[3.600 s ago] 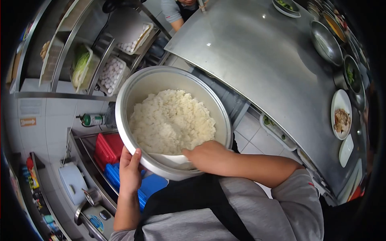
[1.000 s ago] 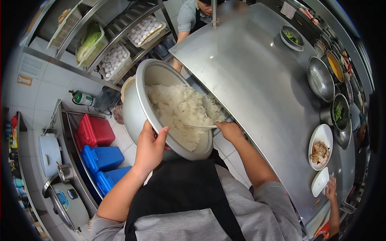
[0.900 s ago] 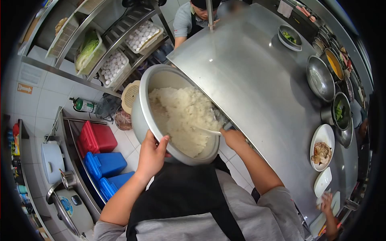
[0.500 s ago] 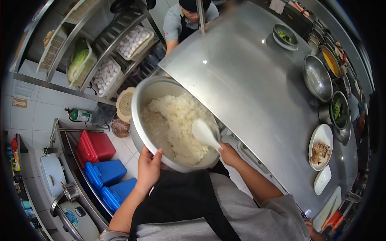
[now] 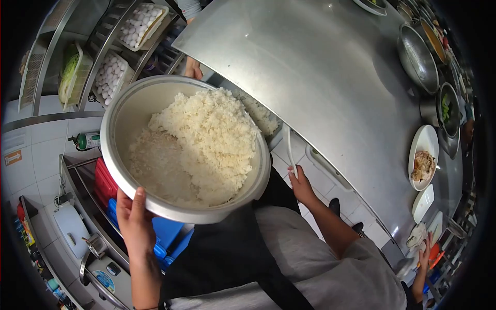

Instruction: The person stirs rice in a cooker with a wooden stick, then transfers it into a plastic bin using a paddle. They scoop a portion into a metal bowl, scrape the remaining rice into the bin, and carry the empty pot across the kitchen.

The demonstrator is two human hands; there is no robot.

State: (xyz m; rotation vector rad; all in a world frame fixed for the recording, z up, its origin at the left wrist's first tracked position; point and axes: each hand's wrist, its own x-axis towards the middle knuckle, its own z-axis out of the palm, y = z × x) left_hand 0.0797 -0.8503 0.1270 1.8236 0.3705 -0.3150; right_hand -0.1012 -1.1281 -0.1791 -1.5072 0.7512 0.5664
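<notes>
Left of the steel table (image 5: 320, 88), pot (image 5: 135, 111) of rice (image 5: 212, 137); left hand (image 5: 135, 223) clamped on its near rim. Right hand (image 5: 304, 187), apart, grips paddle (image 5: 288, 144) beside pot. Risk: pot may slip, spilling rice, if left grip gives; support beneath unseen.

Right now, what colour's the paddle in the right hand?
The paddle is white; best seen in the head view.

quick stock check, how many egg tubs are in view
2: the upper egg tub, top left of the picture, and the lower egg tub, below and left of it, beyond the rice pot. More may be hidden.
</notes>
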